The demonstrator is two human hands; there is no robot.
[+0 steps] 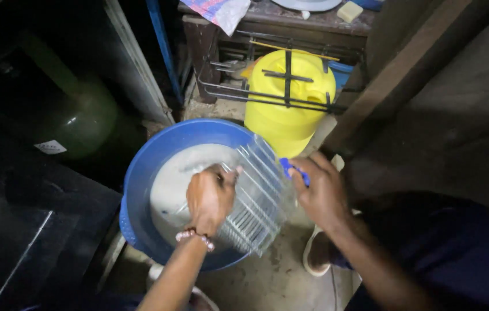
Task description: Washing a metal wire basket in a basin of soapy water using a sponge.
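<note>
Washing looks to be the step I have in hand, and I judge it goes best if I keep the rack low over the one round blue plastic basin (140, 173), so the drips fall back into the cloudy, soapy water inside it. That basin is my landmark; it sits on the bare concrete floor (267, 282).

Just beyond the basin stands one yellow plastic jerrycan (287, 115), with one dark metal grid (279, 95) leaning over it.

Across the basin's right rim lies one clear ribbed wire-and-plastic rack (259, 198), tilted, its lower end down in the basin. I would turn it slowly and work along the ribs rather than across them, I think, so nothing bends.

My two hands are on it. My left hand (210, 198) is over the basin's middle, clenched against the rack, fingers curled, perhaps round a scrubber I cannot make out. My right hand (319, 193), just right of the basin, is grasping the rack's one small blue plastic handle (293, 171).

One beaded bracelet (195, 236) circles my left wrist.
</note>
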